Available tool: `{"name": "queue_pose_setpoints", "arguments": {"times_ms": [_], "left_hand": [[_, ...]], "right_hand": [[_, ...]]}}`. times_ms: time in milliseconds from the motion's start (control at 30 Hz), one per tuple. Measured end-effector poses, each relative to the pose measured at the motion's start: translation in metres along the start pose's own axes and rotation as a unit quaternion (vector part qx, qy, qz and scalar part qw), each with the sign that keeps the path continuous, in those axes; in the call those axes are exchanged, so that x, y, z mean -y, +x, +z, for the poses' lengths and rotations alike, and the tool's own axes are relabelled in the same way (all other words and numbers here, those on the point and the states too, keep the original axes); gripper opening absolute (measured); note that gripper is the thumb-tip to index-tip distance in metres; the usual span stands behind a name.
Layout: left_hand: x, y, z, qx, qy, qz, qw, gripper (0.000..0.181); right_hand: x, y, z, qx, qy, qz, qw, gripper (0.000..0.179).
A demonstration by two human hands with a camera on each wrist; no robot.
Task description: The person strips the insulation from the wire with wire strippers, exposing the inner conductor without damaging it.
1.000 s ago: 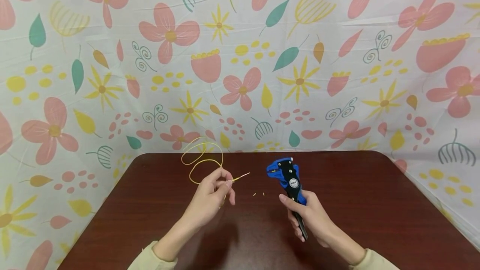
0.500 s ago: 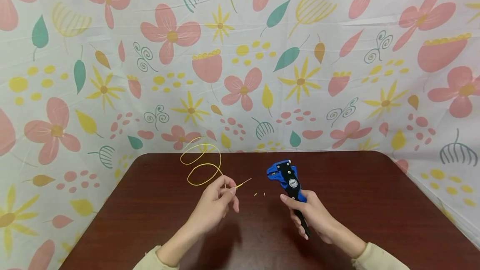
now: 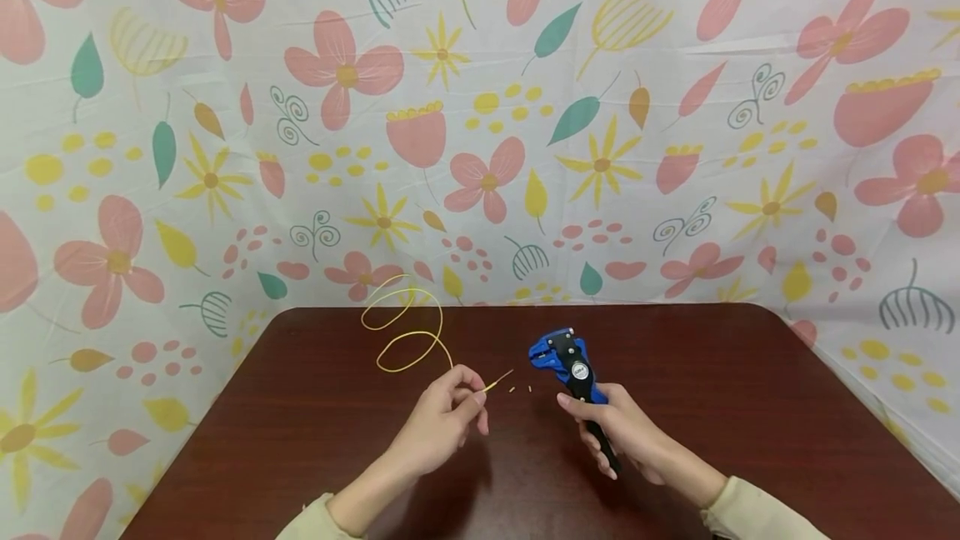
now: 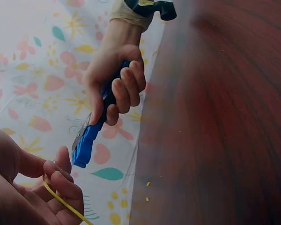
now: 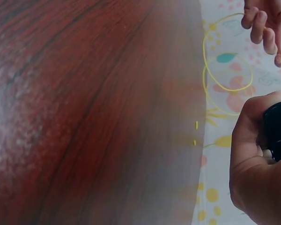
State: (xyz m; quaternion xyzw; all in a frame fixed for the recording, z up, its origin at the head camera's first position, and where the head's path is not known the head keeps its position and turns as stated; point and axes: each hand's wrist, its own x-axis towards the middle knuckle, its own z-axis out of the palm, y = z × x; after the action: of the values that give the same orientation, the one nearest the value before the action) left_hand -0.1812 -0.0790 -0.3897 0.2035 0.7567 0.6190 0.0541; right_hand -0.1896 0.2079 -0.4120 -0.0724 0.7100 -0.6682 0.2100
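Between thumb and forefinger, my left hand (image 3: 442, 415) pinches a thin yellow wire (image 3: 409, 334) near its end. A bare, stripped tip (image 3: 506, 376) points up and right from the fingers, and the rest of the wire loops behind the hand. My right hand (image 3: 622, 427) grips the handles of a blue and black wire stripper (image 3: 576, 365), its head tilted up and left, a short way right of the wire's tip. In the left wrist view the stripper (image 4: 86, 143) hangs just beyond the left fingers. The right wrist view shows only the dark handle end (image 5: 278, 129) in the fist.
Two small yellow insulation bits (image 3: 512, 390) lie on the dark wooden table (image 3: 315, 407) between the hands. A white floral cloth (image 3: 480, 123) hangs behind the table's back edge and down its sides.
My left hand has moved right and toward me with the wire, its tip now lower and nearer the stripper. The stripper's head has dipped slightly and shifted left.
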Motion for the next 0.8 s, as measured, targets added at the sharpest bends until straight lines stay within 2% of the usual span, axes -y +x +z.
{"name": "queue_pose_setpoints", "arguments": {"times_ms": [133,433,800], "left_hand": [[0.006,0.0,0.005,0.007,-0.002,-0.003,1.0,0.01],[0.011,0.001,0.014,0.018,0.01,-0.01,0.9997,0.006],[0.015,0.005,0.018,0.026,-0.014,-0.03,0.9991,0.006]], "right_hand": [[-0.003,0.002,-0.001,-0.002,-0.007,0.008,0.9999,0.048],[-0.007,0.009,-0.007,-0.001,-0.036,0.019,0.9992,0.049],[-0.009,0.016,-0.013,-0.007,-0.063,0.034,0.9974,0.054]]}}
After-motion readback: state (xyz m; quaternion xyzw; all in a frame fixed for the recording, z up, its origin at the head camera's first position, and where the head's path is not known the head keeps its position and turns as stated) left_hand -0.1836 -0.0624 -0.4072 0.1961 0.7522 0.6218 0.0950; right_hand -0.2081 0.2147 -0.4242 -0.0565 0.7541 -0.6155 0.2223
